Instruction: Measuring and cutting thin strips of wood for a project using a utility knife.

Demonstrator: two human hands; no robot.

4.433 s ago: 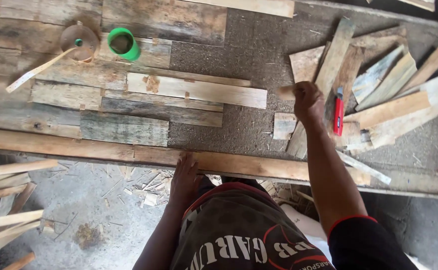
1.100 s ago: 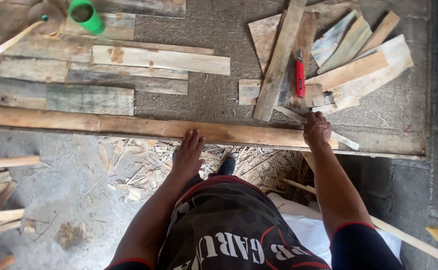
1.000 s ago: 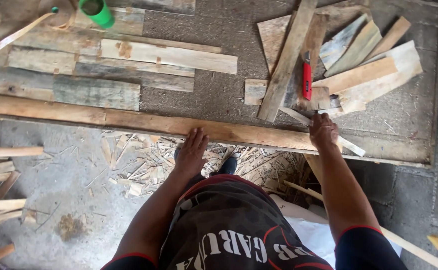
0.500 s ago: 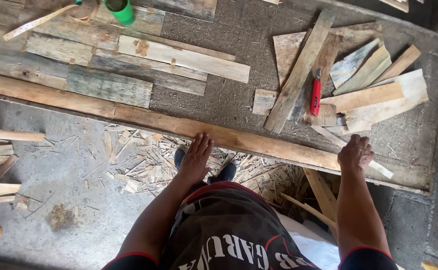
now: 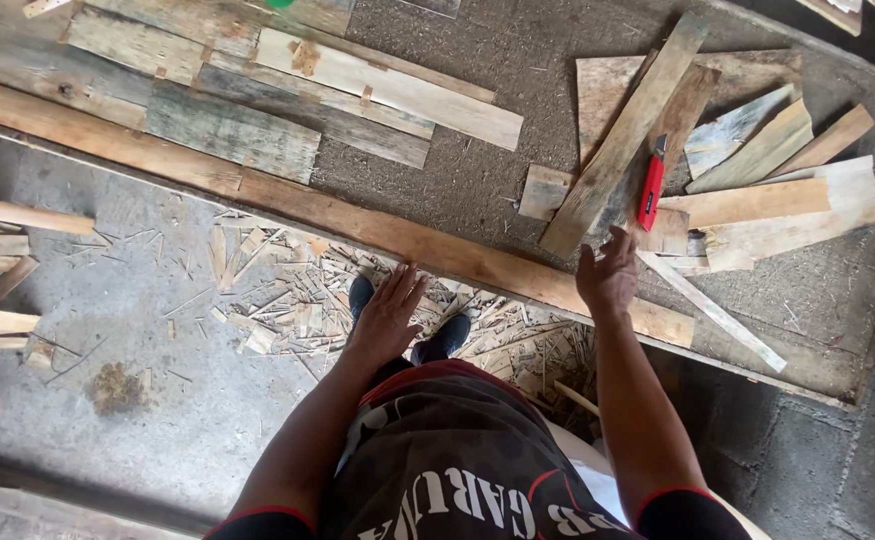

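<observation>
While our left hand (image 5: 390,312) hovers with fingers spread, our right hand (image 5: 610,275), open and empty, has risen from the long plank (image 5: 378,228) toward the red knife (image 5: 650,190).

Green object (image 5: 280,3) cut off at top edge

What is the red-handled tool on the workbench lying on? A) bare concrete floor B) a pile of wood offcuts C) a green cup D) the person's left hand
B: the red-handled tool lies on the pile of wood offcuts, just beyond the right hand, which holds nothing.
</observation>
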